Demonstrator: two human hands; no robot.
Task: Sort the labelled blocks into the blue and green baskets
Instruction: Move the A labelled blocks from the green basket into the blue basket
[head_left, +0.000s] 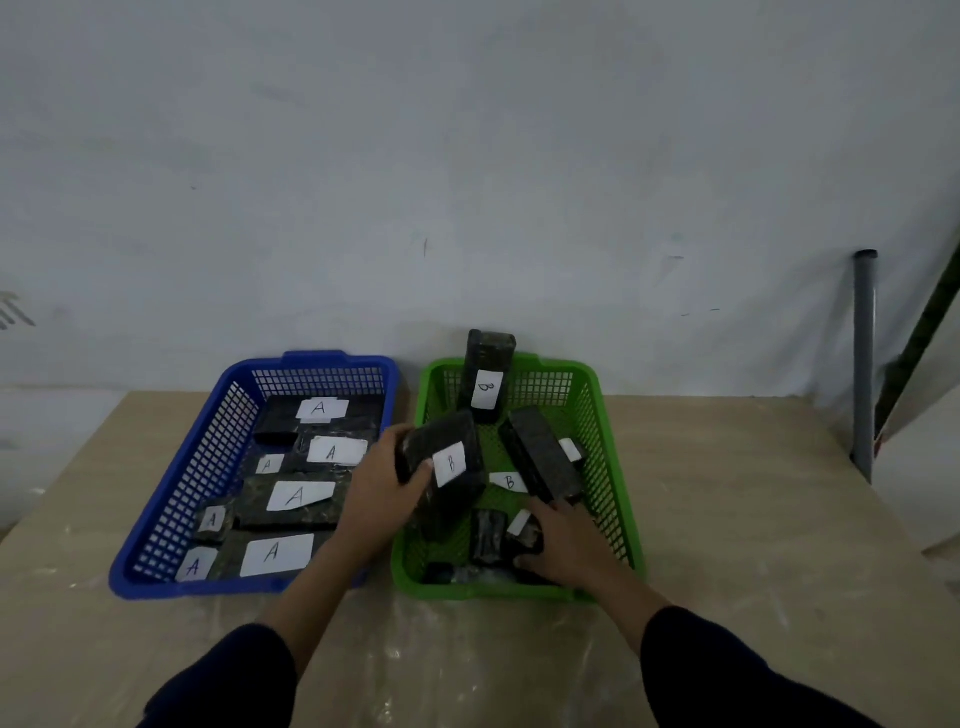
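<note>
The blue basket (171, 499) on the left holds several dark blocks with white "A" labels (296, 496). Beside it on the right, the green basket (610, 467) holds several dark blocks with "B" labels; one (488, 374) leans upright against its far wall. My left hand (382, 480) grips a large dark block labelled "B" (449, 467), tilted over the green basket's left side. Inside the green basket's near right part, my right hand (563, 543) curls its fingers round a small dark block (527, 540) with a white label.
Both baskets stand on a pale wooden table (753, 545) pushed against a white wall. A grey pipe (863, 364) stands upright at the right past the table's far corner. Bare tabletop lies right of the green basket and in front of both baskets.
</note>
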